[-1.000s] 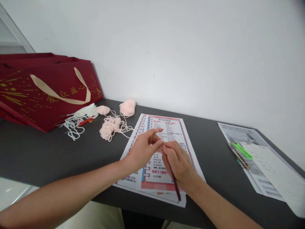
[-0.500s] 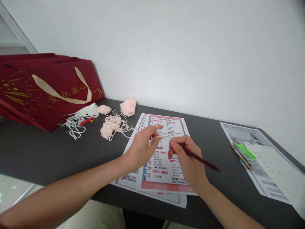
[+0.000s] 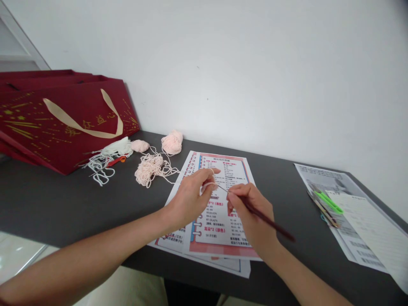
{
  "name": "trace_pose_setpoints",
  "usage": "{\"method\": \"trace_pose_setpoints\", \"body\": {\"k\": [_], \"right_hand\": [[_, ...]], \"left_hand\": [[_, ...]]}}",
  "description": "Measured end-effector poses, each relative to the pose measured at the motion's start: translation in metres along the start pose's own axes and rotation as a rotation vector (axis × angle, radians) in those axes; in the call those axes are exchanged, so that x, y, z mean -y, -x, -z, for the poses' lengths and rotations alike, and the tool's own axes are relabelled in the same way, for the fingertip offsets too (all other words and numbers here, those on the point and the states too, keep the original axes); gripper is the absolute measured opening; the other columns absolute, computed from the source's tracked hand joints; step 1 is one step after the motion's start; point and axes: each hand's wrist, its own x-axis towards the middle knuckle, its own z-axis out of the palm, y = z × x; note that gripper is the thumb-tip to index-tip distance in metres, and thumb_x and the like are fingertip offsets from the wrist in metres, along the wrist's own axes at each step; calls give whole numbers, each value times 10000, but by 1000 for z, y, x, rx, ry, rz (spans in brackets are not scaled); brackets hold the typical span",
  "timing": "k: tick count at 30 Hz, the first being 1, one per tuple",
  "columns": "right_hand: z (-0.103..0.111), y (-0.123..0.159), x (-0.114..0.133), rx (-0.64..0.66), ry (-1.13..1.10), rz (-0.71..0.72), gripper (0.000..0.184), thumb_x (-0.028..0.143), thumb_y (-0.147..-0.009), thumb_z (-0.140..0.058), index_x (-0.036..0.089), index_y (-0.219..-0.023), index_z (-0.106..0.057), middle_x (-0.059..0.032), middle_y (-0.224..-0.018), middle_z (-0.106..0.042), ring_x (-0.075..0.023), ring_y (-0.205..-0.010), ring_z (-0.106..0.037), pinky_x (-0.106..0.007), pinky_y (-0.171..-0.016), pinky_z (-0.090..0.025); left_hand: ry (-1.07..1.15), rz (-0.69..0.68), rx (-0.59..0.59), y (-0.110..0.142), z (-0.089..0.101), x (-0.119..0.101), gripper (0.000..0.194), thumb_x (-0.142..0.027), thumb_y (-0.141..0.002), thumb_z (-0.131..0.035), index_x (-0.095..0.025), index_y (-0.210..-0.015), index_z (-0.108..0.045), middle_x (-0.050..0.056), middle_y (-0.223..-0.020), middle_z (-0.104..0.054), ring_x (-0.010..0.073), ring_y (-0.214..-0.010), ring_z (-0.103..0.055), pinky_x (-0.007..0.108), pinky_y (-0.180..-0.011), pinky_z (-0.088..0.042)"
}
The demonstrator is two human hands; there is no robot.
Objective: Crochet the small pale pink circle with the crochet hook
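Note:
My right hand (image 3: 253,212) is closed around the dark red handle of a crochet hook (image 3: 270,222), whose thin metal shaft points left. At the tip of the hook, my left hand (image 3: 191,195) pinches pale pink yarn (image 3: 208,184), with a strand looped over its fingers. What lies between the left fingertips is small and partly hidden. The yarn trails left to a loose tangle of pink yarn (image 3: 149,170). Both hands are above printed pattern sheets (image 3: 213,250) with red headings.
Behind the tangle sit a pink yarn ball (image 3: 172,142) and a smaller pink bundle (image 3: 140,146). White yarn (image 3: 116,148) lies before a red gift bag (image 3: 95,102). At right, a green-handled tool (image 3: 330,202) rests on papers (image 3: 366,229). A white wall backs the dark table (image 3: 134,225).
My right hand has moved slightly down and right with the crochet hook, its handle tilting lower. My left hand still pinches the yarn, almost unmoved.

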Motion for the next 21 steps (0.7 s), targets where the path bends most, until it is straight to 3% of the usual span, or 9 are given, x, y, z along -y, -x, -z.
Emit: {"method": "trace_pose_setpoints", "body": {"k": [2,4,6,9,13,15,18,21], "right_hand": [[3,4,0,71,179,204,98,130,-810,-588,225,-799,-570,-5,-802,-638,-139,-684,-605,-270,-638,-499],[6,4,-1,97,206,236,110,118,-805,-588,227,-798,-575,-8,-825,-641,-144,-719,-611,-274,-663,-500],[9,0,-1,69,70,75,84,146,-813,-591,219,-775,-571,6,-746,-620,-126,-615,-576,-260,-577,-482],[11,-11,-2,47,-351,-247,98,206,-803,-607,200,-719,-557,20,-645,-578,-110,-509,-503,-242,-463,-430],[8,-20,-3,76,-748,-502,171,205,-752,-650,180,-641,-522,18,-616,-550,-84,-494,-433,-210,-437,-391],[4,-20,-4,73,-820,-543,181,198,-744,-662,176,-644,-513,13,-636,-552,-75,-508,-426,-197,-448,-386],[-1,-16,-7,47,-777,-488,164,212,-776,-634,189,-688,-498,12,-666,-547,-82,-526,-437,-206,-462,-390],[-1,-9,-11,44,-423,-246,91,224,-857,-542,214,-775,-504,19,-677,-535,-105,-537,-471,-237,-488,-414]], "left_hand": [[17,-9,1,0,0,1,144,-86,-838,-469,-204,-755,-471,55,-927,-653,201,-1040,-609,295,-797,-436],[49,-15,20,-1,1,2,152,-84,-838,-466,-207,-748,-466,35,-832,-629,206,-1114,-578,292,-812,-427],[100,-1,49,-2,2,3,148,-94,-830,-483,-208,-738,-471,15,-762,-591,212,-1144,-558,300,-825,-419],[245,44,88,-4,2,3,130,-113,-820,-503,-204,-727,-493,7,-744,-563,213,-1133,-543,316,-857,-412],[535,202,162,-6,0,2,27,-154,-805,-551,-179,-801,-560,-8,-764,-555,148,-838,-581,278,-738,-427],[675,290,185,-6,-3,4,134,-176,-790,-593,-169,-924,-588,-30,-740,-535,107,-700,-541,256,-677,-414],[818,358,179,-4,-7,7,290,-198,-777,-636,-159,-1060,-589,-47,-717,-525,87,-667,-517,243,-671,-402],[889,420,152,-1,-11,8,344,-203,-751,-679,-149,-1081,-596,-51,-699,-539,77,-648,-516,233,-658,-389]]}}
